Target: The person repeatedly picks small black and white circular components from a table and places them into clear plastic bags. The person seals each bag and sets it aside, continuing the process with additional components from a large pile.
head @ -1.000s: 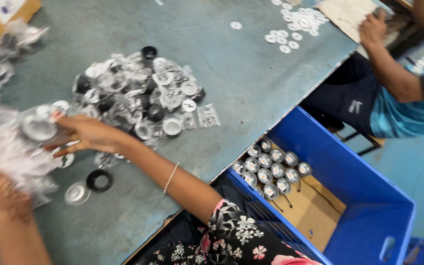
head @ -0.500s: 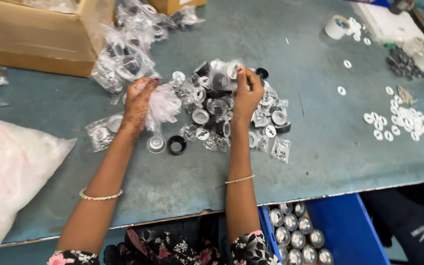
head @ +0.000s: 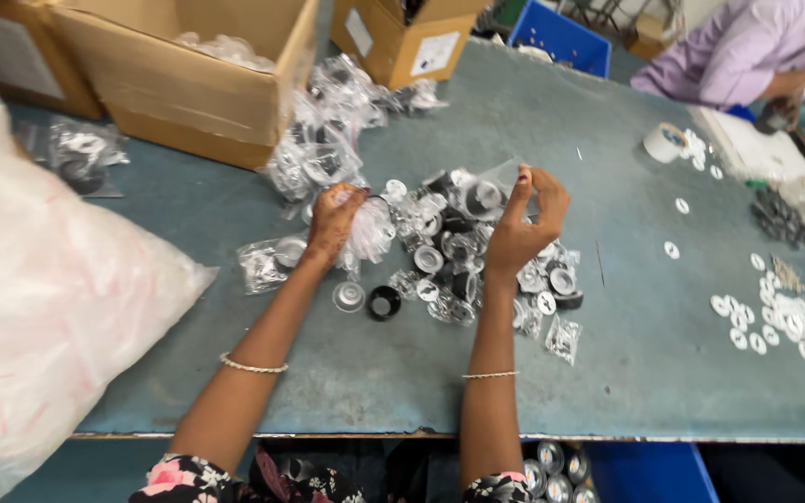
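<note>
At frame centre, your left hand (head: 335, 222) pinches a crumpled bag (head: 370, 233) and your right hand (head: 525, 224) pinches a clear bag (head: 496, 186); keep both above the pile (head: 477, 270).

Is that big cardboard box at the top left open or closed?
Open: the box has its flaps up, and clear bags show inside.

Both hands (head: 426, 225) raised — fingers pinched, forearms extended
</note>
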